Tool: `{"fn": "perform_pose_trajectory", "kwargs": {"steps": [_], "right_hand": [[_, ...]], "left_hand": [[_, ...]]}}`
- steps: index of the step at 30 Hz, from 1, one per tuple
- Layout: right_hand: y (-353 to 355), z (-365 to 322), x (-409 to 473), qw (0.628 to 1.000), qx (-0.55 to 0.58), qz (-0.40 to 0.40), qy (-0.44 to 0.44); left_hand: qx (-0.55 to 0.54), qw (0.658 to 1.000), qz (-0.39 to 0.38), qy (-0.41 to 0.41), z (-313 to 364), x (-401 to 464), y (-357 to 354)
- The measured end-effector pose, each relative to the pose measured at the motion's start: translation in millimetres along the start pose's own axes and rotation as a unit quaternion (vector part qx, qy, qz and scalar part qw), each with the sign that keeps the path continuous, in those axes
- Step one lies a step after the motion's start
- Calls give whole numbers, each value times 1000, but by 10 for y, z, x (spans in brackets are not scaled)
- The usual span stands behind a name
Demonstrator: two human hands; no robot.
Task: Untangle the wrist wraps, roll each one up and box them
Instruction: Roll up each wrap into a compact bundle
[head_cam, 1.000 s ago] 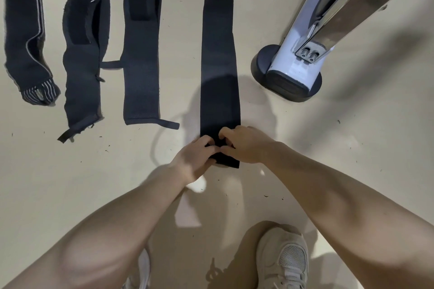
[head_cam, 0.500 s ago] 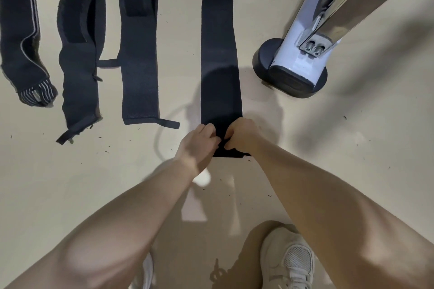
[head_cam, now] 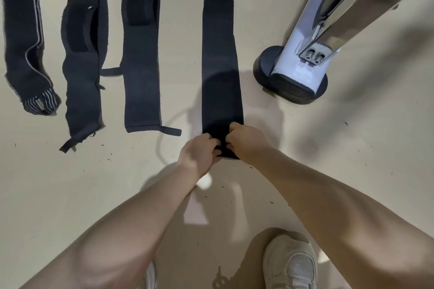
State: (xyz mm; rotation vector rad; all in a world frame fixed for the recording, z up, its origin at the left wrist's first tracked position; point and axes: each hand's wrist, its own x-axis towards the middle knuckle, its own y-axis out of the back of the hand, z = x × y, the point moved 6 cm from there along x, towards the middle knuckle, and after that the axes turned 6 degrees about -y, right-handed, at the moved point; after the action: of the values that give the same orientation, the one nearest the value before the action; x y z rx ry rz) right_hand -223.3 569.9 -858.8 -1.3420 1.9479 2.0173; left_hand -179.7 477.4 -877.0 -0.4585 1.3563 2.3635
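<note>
As both hands have crept up the long black fabric wrist wrap (head_cam: 220, 61) on the beige floor (head_cam: 352, 148), left hand (head_cam: 198, 152) and right hand (head_cam: 246, 141) pinch its thickening near-end roll, so rolling has barely started.

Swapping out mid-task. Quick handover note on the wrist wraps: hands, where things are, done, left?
Left hand and right hand: both pinching the near end of the plain wrap, which lies flat on the floor.
Striped wrap, ENCYO wrap and XTEP wrap: flat, side by side at left.
Done: all untangled.
Left: roll all four, box them. No box in view.
</note>
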Motion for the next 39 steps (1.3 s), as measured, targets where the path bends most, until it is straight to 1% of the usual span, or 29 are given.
{"fn": "perform_pose_trajectory", "kwargs": {"steps": [1, 3, 5, 6, 8, 11, 13, 14, 15, 17, 19, 20, 22, 25, 29, 31, 33, 34, 35, 37, 39], "right_hand": [[12, 10, 7, 1000, 5, -27, 5], [59, 30, -2, 998, 24, -57, 10], [113, 48, -34, 998, 42, -56, 7], [132, 56, -39, 998, 33, -47, 7], [115, 83, -45, 999, 15, -35, -6], [109, 139, -8, 998, 54, -13, -40], [128, 177, 3, 995, 67, 14, -69], [126, 198, 26, 995, 48, 20, -79], [124, 219, 43, 995, 42, 20, -92], [155, 269, 74, 991, 64, 40, -112], [167, 307, 113, 986, 90, 59, -130], [178, 291, 149, 985, 97, 71, -127], [174, 240, 199, 988, 88, 68, -107], [176, 217, 188, 990, 101, 75, -60], [206, 283, 171, 989, 118, 88, -15], [245, 313, 201, 990, 112, 91, -2], [313, 370, 236, 989, 89, 115, 0], [345, 402, 261, 989, 81, 120, -7], [371, 428, 291, 990, 81, 116, -14], [400, 450, 367, 992, 100, 77, -24], [403, 467, 455, 990, 137, 40, -22]], "left_hand": [[-32, 999, -9, 20, -3, 8, 12], [-98, 994, 4, 56, -16, 28, 82], [-134, 988, 25, 78, -49, 56, 153], [-139, 986, 29, 82, -53, 74, 182], [-129, 988, 42, 76, -42, 103, 206], [-125, 984, 93, 85, -10, 103, 244], [-52, 991, 114, 55, 64, 118, 269], [-31, 992, 119, 35, 92, 127, 279], [-26, 992, 118, 20, 123, 124, 298], [-13, 994, 108, -15, 168, 106, 322], [-18, 996, 80, -21, 129, 97, 319], [-2, 998, 64, -27, 120, 97, 307], [29, 997, 57, -41, 92, 108, 288], [-2, 996, 82, -31, 41, 158, 290], [-42, 993, 108, 23, 8, 305, 355], [-40, 993, 109, 36, 3, 374, 372], [-53, 991, 114, 52, 1, 411, 352], [-79, 987, 127, 60, -15, 428, 337], [-112, 980, 148, 71, -38, 440, 345], [-185, 960, 190, 86, -80, 445, 395], [-166, 966, 196, 39, -55, 448, 477]]}}
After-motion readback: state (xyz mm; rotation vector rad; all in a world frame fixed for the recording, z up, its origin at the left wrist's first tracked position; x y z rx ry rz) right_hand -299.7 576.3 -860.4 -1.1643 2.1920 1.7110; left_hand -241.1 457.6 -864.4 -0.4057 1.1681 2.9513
